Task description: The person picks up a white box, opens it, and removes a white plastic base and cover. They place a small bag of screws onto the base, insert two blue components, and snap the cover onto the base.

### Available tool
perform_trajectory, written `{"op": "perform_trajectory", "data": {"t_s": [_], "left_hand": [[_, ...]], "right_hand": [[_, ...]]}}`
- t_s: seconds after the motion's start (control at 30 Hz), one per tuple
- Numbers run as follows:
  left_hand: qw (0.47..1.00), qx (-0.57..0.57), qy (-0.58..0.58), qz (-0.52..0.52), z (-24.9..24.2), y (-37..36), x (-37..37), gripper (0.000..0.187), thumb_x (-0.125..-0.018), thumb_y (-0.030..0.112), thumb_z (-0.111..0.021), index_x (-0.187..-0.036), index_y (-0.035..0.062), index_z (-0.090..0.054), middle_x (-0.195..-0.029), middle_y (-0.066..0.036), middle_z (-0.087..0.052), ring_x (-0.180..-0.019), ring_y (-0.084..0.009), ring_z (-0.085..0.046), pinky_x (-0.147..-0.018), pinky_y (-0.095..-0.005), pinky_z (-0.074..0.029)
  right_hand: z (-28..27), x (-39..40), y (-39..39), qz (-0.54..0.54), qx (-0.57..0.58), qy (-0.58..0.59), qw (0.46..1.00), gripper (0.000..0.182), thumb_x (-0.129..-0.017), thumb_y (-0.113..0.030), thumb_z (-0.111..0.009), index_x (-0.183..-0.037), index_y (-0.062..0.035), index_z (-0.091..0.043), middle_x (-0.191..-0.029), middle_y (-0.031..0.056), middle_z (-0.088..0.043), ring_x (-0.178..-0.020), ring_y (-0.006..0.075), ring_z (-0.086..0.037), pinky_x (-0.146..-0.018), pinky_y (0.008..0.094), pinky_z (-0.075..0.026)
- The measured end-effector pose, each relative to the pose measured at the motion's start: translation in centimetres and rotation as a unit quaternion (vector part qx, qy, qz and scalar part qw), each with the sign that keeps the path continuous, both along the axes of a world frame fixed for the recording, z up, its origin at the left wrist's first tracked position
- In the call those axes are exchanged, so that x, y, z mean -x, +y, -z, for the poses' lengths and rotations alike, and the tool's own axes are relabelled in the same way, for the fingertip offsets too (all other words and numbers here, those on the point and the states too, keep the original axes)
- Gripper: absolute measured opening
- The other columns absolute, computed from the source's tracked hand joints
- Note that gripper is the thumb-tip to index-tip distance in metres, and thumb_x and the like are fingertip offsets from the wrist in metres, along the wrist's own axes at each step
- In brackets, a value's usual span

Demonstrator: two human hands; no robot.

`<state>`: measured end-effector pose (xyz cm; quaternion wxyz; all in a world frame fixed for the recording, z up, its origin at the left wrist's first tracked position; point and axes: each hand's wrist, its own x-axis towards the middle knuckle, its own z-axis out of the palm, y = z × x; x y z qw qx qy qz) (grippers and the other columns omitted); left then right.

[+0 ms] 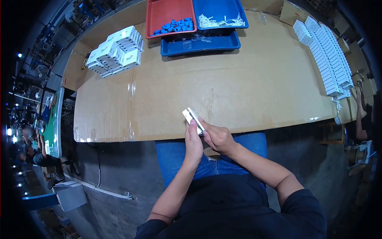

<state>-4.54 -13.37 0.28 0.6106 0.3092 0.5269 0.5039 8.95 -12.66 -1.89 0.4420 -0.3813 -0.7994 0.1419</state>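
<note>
Near the table's front edge, a white rectangular piece [187, 115] is held between my two hands, tilted, with a second thin white part along its right side. My left hand [193, 141] is closed on the piece from the left, its thumb on the face. From the right, my right hand [218, 138] grips the lower right part of the same piece, fingers bent round it. The fingers partly hide its lower end.
A red tray [149, 20] with blue parts, a blue tray [245, 18] with white parts and a lower blue tray [201, 51] stand at the back. White boxes [115, 53] are stacked left, white units [326, 59] in rows right. A person [45, 157] is far left.
</note>
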Motion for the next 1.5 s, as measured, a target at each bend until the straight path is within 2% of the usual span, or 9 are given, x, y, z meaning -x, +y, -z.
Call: {"op": "perform_trajectory", "data": {"t_s": [0.23, 0.37, 0.57, 0.67, 0.83, 0.97, 1.03, 1.13, 1.5], "left_hand": [[0.998, 0.032, -0.041, -0.022, -1.4, 0.9, 0.7, 0.053, -0.108, 0.054, -0.044, -0.121, 0.0044, -0.059, -0.105, -0.004, -0.064, -0.096, -0.0116, -0.061, -0.083, -0.0301, -0.050], [0.990, 0.080, -0.091, 0.068, -2.8, 1.6, 2.4, 0.052, -0.108, 0.052, -0.043, -0.132, 0.0061, -0.053, -0.111, -0.008, -0.065, -0.091, -0.0168, -0.066, -0.077, -0.0337, -0.056], [0.995, -0.054, -0.032, 0.083, -2.8, 1.1, 2.4, 0.073, -0.097, 0.019, -0.058, -0.160, 0.0029, -0.026, -0.146, -0.018, -0.050, -0.134, -0.0255, -0.053, -0.112, -0.0390, -0.045], [0.981, -0.149, 0.004, 0.122, -3.4, 0.5, 2.0, 0.098, -0.078, -0.007, -0.064, -0.164, 0.0042, -0.017, -0.162, -0.018, -0.031, -0.153, -0.0304, -0.032, -0.124, -0.0408, -0.030], [0.962, -0.220, 0.037, 0.160, -4.6, 0.0, 1.2, 0.099, -0.078, -0.006, -0.064, -0.164, 0.0055, -0.016, -0.167, -0.015, -0.022, -0.158, -0.0320, -0.023, -0.125, -0.0425, -0.027], [0.949, -0.285, -0.046, 0.130, -4.3, 0.0, 1.0, 0.084, -0.096, 0.019, -0.063, -0.165, 0.0070, -0.016, -0.165, -0.019, -0.026, -0.156, -0.0321, -0.025, -0.124, -0.0420, -0.028], [0.946, -0.270, -0.149, 0.098, -4.9, -0.3, 0.4, 0.079, -0.103, 0.031, -0.059, -0.165, 0.0083, -0.016, -0.164, -0.020, -0.029, -0.155, -0.0316, -0.028, -0.123, -0.0418, -0.029], [0.984, -0.171, -0.034, 0.040, -6.6, -1.2, -1.2, 0.074, -0.110, 0.058, -0.035, -0.165, 0.0125, -0.017, -0.155, -0.021, -0.040, -0.146, -0.0286, -0.038, -0.121, -0.0416, -0.030], [0.958, -0.287, 0.000, 0.015, -6.4, -2.2, -1.1, 0.093, -0.103, 0.072, -0.034, -0.163, 0.0019, -0.019, -0.149, -0.021, -0.043, -0.141, -0.0277, -0.040, -0.120, -0.0403, -0.029]], "right_hand": [[-2.7, -0.1, 0.1, -0.021, 0.120, 0.068, 0.990, 0.038, -0.105, -0.016, -0.057, -0.136, 0.0060, -0.060, -0.123, 0.0262, -0.070, -0.098, 0.0395, -0.073, -0.083, 0.0436, -0.061], [-2.8, -1.1, 0.4, -0.036, 0.330, 0.253, 0.909, 0.035, -0.108, -0.022, -0.056, -0.129, 0.0046, -0.067, -0.126, 0.0207, -0.072, -0.106, 0.0278, -0.074, -0.090, 0.0361, -0.059], [-4.1, -2.4, 1.1, 0.019, 0.327, 0.239, 0.914, 0.037, -0.110, -0.027, -0.056, -0.127, 0.0034, -0.068, -0.111, 0.0113, -0.073, -0.096, 0.0146, -0.067, -0.084, 0.0292, -0.054], [-5.9, -2.6, 0.9, -0.005, 0.499, 0.287, 0.817, 0.036, -0.107, -0.023, -0.061, -0.136, -0.0014, -0.064, -0.123, 0.0092, -0.070, -0.110, 0.0158, -0.066, -0.095, 0.0333, -0.054], [-7.8, -2.1, 0.2, -0.051, 0.479, 0.337, 0.809, 0.048, -0.100, -0.022, -0.072, -0.139, 0.0013, -0.058, -0.122, 0.0118, -0.067, -0.108, 0.0162, -0.065, -0.090, 0.0346, -0.057], [-7.7, -1.7, -0.8, -0.077, 0.450, 0.402, 0.793, 0.052, -0.096, -0.016, -0.075, -0.140, 0.0029, -0.056, -0.137, 0.0132, -0.061, -0.121, 0.0203, -0.062, -0.101, 0.0374, -0.055], [-7.1, -0.8, -1.2, -0.078, 0.319, 0.367, 0.870, 0.054, -0.094, -0.013, -0.076, -0.142, 0.0010, -0.056, -0.147, 0.0151, -0.055, -0.133, 0.0250, -0.056, -0.111, 0.0399, -0.048], [-8.1, -0.5, -2.2, -0.051, 0.236, 0.252, 0.937, 0.053, -0.092, -0.013, -0.076, -0.141, -0.0010, -0.059, -0.153, 0.0183, -0.051, -0.142, 0.0304, -0.049, -0.118, 0.0421, -0.039], [-8.1, 1.2, -4.5, -0.044, 0.144, 0.214, 0.965, 0.052, -0.100, -0.008, -0.066, -0.148, 0.0054, -0.051, -0.155, 0.0293, -0.047, -0.146, 0.0384, -0.046, -0.117, 0.0413, -0.041]]}}
